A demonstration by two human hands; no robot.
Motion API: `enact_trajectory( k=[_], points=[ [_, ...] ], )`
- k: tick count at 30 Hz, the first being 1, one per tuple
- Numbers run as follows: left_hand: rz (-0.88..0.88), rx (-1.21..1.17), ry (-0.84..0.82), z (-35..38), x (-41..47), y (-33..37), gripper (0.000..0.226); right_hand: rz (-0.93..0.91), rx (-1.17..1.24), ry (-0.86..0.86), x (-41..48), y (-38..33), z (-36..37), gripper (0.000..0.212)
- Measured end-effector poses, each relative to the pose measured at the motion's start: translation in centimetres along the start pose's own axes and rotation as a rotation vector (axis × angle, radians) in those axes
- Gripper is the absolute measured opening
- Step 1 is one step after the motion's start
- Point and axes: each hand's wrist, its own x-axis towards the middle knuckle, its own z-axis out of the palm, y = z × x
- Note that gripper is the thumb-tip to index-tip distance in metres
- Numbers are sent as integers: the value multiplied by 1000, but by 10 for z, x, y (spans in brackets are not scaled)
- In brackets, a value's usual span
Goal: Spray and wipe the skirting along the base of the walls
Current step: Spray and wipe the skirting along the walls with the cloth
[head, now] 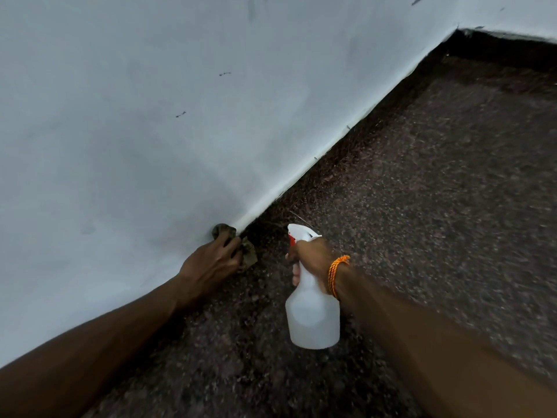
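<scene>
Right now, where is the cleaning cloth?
The cloth is bunched under the left hand, pressed against the skirting, left of the spray bottle.

The wall [150,116] is showing pale grey-white with a few small dark marks. The floor [437,206] is looking dark brown and speckled. The cloth [248,254] is appearing mottled olive-green. The spray bottle [313,315] is showing translucent white with a red trigger. The wrist thread [336,273] is glowing orange.
</scene>
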Motion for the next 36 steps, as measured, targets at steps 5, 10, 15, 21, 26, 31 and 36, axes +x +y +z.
enact_trajectory(
  k=[5,10,15,21,26,31,36],
  points=[
    [88,99,80,4,27,-1,27,18,20,-19,-8,9,-9,52],
    [-8,87,15,-21,111,14,17,66,14,79,1,16,-32,37],
    [-16,102,-40,-8,104,27,36,63,40,103,2,18,-51,35],
    [133,253,-120,10,57,25,28,85,18,116,6,22,-58,33],
    [39,197,-115,-5,122,23,21,71,18,115,10,18,-49,29],
    [104,88,-127,3,59,29,43,70,53,70,5,13,-30,13],
    [78,-11,-162,7,-72,26,21,89,25,-16,0,25,3,35]
  ],
)
